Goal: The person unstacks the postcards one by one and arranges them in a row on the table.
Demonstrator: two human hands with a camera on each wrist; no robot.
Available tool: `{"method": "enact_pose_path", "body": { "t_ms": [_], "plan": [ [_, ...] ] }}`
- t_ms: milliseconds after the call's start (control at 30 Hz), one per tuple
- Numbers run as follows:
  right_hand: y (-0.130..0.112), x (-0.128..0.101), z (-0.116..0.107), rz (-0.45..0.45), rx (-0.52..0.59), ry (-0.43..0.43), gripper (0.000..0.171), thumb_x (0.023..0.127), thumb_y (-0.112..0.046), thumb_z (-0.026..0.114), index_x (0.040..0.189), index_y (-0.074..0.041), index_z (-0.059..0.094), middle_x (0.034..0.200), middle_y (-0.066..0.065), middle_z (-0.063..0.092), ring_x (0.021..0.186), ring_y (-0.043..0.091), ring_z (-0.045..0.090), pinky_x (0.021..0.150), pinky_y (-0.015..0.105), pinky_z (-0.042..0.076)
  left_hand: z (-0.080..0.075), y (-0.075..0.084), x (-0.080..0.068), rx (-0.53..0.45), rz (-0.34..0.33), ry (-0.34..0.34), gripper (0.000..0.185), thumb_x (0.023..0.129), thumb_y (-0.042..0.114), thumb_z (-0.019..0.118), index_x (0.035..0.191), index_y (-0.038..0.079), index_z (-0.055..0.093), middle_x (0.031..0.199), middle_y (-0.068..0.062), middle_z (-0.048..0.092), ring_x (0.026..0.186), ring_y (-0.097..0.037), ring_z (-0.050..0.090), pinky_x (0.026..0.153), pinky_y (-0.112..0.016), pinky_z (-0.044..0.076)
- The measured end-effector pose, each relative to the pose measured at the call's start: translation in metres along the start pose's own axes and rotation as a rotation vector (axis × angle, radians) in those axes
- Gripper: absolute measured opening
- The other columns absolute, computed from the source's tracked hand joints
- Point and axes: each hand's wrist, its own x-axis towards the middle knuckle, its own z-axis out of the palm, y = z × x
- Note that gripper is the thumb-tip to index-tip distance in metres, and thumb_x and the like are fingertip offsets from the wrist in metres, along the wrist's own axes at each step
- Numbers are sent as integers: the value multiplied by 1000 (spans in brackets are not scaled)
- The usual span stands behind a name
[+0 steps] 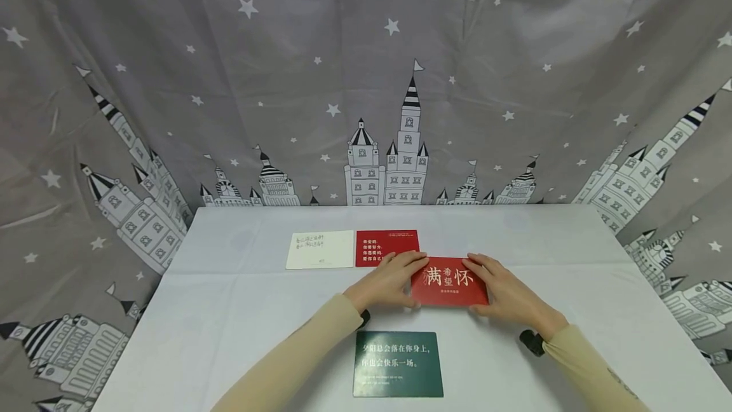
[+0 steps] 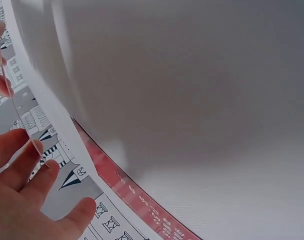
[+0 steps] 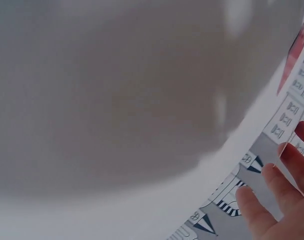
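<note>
A red card (image 1: 450,281) with large pale Chinese characters lies low over the white table (image 1: 240,310), in the middle of the head view. My left hand (image 1: 391,281) holds its left end, fingers over the top edge and thumb at the lower edge. My right hand (image 1: 503,291) holds the right end the same way. In the left wrist view the left hand's fingers (image 2: 26,195) show against the curtain. The right wrist view catches only the right hand's fingertips (image 3: 274,200); the card is not clear in either wrist view.
A dark green card (image 1: 398,364) with white text lies near the table's front edge, between my forearms. Behind the hands a white card (image 1: 320,250) and a second red card (image 1: 386,245) lie side by side. A grey curtain (image 1: 366,81) with stars and castles hangs behind and around the table.
</note>
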Motion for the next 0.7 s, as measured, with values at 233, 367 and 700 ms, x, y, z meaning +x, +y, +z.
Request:
{"method": "enact_pose_path", "body": {
  "t_ms": [233,367,700],
  "plan": [
    [12,7,1,28,15,-24,82,72,-26,80,139,4,44,141,22,40,127,39,39,99,52,41,3,-4,17,41,-18,-16,86,78,41,75,149,12,35,152,-2,31,139,-17,25,113,-48,19],
    [17,10,0,45,28,-39,82,72,-26,80,140,3,43,141,22,40,127,40,38,98,54,42,5,-6,24,16,-15,-19,85,79,39,75,149,12,35,152,-2,32,139,-17,25,113,-48,18],
    [29,18,0,74,39,-52,83,72,-26,79,141,2,42,141,22,39,127,41,38,99,56,39,0,-9,37,20,-22,-25,86,77,38,76,149,12,35,151,-2,33,139,-17,27,113,-46,20]
  ]
}}
